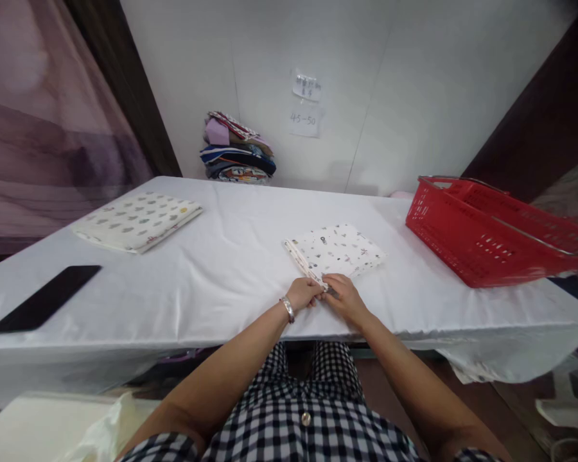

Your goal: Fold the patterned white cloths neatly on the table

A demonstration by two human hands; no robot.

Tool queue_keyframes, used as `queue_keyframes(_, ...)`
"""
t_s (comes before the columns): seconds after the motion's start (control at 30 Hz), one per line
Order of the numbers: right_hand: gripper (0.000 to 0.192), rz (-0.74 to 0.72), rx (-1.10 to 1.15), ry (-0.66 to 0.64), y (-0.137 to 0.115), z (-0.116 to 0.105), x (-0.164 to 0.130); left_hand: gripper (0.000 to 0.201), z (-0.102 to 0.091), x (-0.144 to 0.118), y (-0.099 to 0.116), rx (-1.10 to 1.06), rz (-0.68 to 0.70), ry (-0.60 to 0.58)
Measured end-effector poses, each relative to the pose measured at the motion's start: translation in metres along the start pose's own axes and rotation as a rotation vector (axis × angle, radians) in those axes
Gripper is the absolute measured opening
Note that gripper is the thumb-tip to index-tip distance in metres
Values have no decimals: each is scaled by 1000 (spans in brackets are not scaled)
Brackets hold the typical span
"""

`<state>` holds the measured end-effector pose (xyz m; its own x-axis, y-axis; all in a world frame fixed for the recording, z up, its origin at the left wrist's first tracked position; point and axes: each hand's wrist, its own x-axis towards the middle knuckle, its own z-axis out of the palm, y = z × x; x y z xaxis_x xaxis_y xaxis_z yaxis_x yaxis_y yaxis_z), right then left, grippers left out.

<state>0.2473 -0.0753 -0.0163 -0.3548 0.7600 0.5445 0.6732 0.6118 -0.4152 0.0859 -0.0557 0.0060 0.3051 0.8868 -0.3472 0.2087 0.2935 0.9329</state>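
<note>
Both hands are working at the near corner of a folded patterned cloth (336, 251) lying on the white-covered table (231, 269). The left hand (303, 294), bracelet at the wrist, is closing its fingers on the cloth's near edge, where the striped fold is running. The right hand (343, 296) is meeting it fingertip to fingertip, pinching the same corner; the two hands are touching or very nearly so. Both are clamped on fabric, not spread flat.

Judgement: the fold looks essentially complete and the hands are squaring or tidying the last corner. The next move would call for a flat, even grip so the layers are not slipping apart, with the corner kept aligned.

Further out, a second folded cloth (137, 220), pale with small printed shapes, is lying well apart at the far left of the table. A dark flat phone (45, 298) is resting near the left front edge.

Containers: a red plastic basket (486, 234) is standing at the right end of the table, tilted in view; its inside is showing nothing that can be made out. Against the back wall a stack of folded fabrics (236, 149) is sitting beneath two paper notes (306, 102).
</note>
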Motion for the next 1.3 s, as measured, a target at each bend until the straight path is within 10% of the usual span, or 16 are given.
queue_keyframes(0.43, 18, 220, 173, 79, -4, -8, 15, 7, -10, 3, 0, -39, 49, 123)
queue_keyframes(1.3, 35, -106, -202, -5, -6, 2, -4, 20, -4, 11, 9, 12, -64, 120)
